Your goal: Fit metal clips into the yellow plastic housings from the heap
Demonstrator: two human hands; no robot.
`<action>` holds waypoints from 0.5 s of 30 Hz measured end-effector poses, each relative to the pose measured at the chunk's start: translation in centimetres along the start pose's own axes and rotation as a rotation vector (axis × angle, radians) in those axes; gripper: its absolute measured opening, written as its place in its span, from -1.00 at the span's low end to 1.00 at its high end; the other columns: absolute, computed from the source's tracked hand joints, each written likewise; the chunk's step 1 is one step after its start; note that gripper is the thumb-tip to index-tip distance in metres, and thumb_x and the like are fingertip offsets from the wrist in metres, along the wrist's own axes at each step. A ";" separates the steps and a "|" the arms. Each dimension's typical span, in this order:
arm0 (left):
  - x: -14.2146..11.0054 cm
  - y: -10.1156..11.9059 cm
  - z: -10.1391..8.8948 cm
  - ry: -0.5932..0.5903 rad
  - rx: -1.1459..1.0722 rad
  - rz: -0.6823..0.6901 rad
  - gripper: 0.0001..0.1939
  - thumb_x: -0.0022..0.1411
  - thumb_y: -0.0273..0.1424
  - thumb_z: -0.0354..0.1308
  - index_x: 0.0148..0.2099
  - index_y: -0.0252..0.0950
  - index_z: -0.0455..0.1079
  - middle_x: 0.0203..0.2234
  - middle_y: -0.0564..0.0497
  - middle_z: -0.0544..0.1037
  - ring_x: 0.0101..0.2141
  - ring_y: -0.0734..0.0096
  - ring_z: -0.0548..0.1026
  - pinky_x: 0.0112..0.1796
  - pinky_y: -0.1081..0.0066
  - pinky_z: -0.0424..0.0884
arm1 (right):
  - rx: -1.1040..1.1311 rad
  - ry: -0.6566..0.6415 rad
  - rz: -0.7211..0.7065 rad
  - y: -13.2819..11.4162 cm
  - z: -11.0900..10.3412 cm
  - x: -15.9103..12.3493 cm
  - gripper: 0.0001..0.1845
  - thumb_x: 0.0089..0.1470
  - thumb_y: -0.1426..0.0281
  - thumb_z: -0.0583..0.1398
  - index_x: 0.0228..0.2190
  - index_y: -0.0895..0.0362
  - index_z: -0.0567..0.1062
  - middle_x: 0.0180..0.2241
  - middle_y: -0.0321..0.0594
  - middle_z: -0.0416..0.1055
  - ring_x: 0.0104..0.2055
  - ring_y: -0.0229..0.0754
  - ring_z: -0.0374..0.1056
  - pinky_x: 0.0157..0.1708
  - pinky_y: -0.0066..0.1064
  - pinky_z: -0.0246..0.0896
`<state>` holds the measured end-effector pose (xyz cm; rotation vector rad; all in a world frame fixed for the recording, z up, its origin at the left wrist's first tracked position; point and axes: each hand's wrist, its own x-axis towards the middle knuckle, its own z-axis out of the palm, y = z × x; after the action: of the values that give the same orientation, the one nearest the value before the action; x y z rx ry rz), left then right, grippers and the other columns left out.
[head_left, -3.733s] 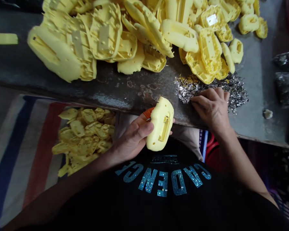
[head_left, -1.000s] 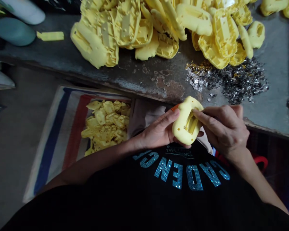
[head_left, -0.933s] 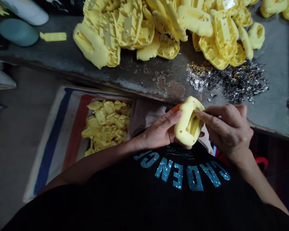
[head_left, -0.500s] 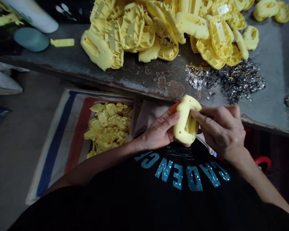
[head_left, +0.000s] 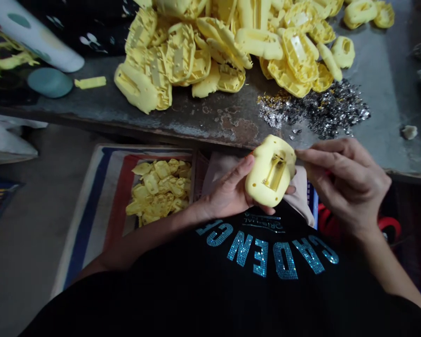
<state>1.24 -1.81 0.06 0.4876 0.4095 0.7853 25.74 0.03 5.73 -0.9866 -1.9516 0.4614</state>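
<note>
My left hand (head_left: 228,185) grips a hollow yellow moulded plastic shell (head_left: 266,187), its slotted inner side facing up. A sliver of an orange item (head_left: 250,153) shows behind the shell, mostly hidden. My right hand (head_left: 347,180) hovers just right of the shell's edge, with thumb and forefinger pinched together. Anything between those fingertips is too small to see. A heap of glittering silver and gold metal bits (head_left: 312,110) lies on the table above my right hand.
A large pile of yellow shells (head_left: 210,61) covers the far side of the worn metal table (head_left: 203,122). Smaller yellow pieces (head_left: 157,189) lie on a striped cloth (head_left: 115,187) below the table's edge. A teal oval object (head_left: 49,82) sits at the far left.
My right hand has moved off the shell to the right and its fingers no longer touch it. The shell has turned slightly in my left hand, and the view has shifted.
</note>
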 end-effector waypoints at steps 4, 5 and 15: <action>0.3 0.2 0.4 0.019 0.078 0.008 0.05 0.39 0.29 0.47 0.65 -0.13 0.30 0.22 -0.31 0.75 -0.01 -0.16 0.85 -0.42 0.31 0.75 | 0.145 -0.099 0.119 1.9 -0.1 1.0 -0.62 0.37 0.21 0.53 0.18 -0.20 0.79 0.10 -0.15 0.71 0.04 0.05 0.63 0.00 -0.06 0.64; 0.2 0.2 0.6 0.039 0.111 0.030 0.06 0.37 0.28 0.49 0.66 -0.10 0.28 0.22 -0.29 0.75 -0.05 -0.13 0.86 -0.44 0.31 0.74 | 0.184 -0.142 0.134 2.5 0.0 1.4 -0.54 0.33 0.14 0.55 0.21 -0.18 0.77 0.14 -0.13 0.70 0.06 0.06 0.63 0.01 -0.06 0.64; -2.2 0.2 0.0 0.261 0.324 0.250 -0.31 0.30 -0.07 0.69 0.35 -0.22 0.68 0.11 -0.22 0.83 0.01 0.15 0.80 -0.03 0.39 0.64 | 0.223 -0.259 0.017 2.9 2.8 3.6 -0.47 0.27 0.16 0.55 0.20 -0.04 0.67 0.09 -0.12 0.70 0.01 0.03 0.63 -0.06 -0.10 0.64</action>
<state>-0.30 -3.30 0.55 0.7523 0.7347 1.0354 23.62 4.82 4.32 -0.8329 -2.0654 0.8321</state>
